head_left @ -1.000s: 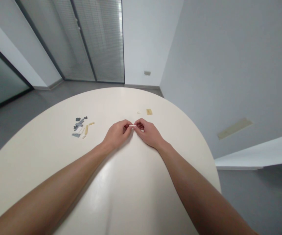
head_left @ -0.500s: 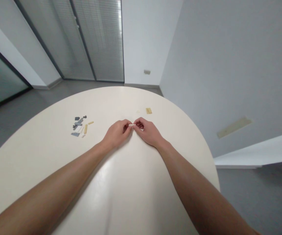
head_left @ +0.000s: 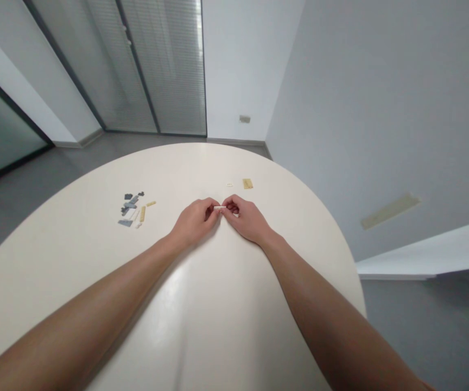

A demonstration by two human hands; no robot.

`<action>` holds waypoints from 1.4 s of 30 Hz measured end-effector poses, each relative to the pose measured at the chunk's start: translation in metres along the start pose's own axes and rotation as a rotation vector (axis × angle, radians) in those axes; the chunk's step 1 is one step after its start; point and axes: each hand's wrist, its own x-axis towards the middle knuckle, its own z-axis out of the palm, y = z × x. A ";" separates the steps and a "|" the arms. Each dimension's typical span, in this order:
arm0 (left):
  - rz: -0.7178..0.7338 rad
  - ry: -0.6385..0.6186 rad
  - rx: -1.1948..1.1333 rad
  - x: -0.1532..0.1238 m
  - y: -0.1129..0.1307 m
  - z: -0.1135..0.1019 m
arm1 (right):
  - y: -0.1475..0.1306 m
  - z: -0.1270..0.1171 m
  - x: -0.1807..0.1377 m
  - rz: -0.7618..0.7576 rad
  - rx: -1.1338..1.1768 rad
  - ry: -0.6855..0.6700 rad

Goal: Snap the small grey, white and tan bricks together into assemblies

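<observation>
A small white strip-like piece (head_left: 219, 207) is pinched between both hands over the middle of the table. My left hand (head_left: 195, 221) grips its left end with thumb and forefinger. On the other end, my right hand (head_left: 246, 218) is closed in the same kind of pinch, its remaining fingers curled. The fingertips of the two hands nearly meet and cover part of the piece, so its exact kind cannot be made out. Just beyond the hands lie a tiny white piece (head_left: 229, 185) and a tan square piece (head_left: 247, 183).
A loose pile of small grey pieces (head_left: 130, 205) lies left of my hands on the round white table (head_left: 96, 266). Beside it are a tan studded strip (head_left: 142, 214), a shorter tan strip (head_left: 151, 203) and some white bits. A wall (head_left: 381, 108) stands to the right.
</observation>
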 end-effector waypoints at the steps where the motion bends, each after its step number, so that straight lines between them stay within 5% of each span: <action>1: 0.001 -0.001 0.005 0.000 0.000 0.000 | 0.000 0.000 0.000 0.002 -0.002 -0.001; 42: -0.007 -0.015 0.010 0.001 0.001 0.000 | -0.001 -0.002 -0.001 0.033 0.000 -0.024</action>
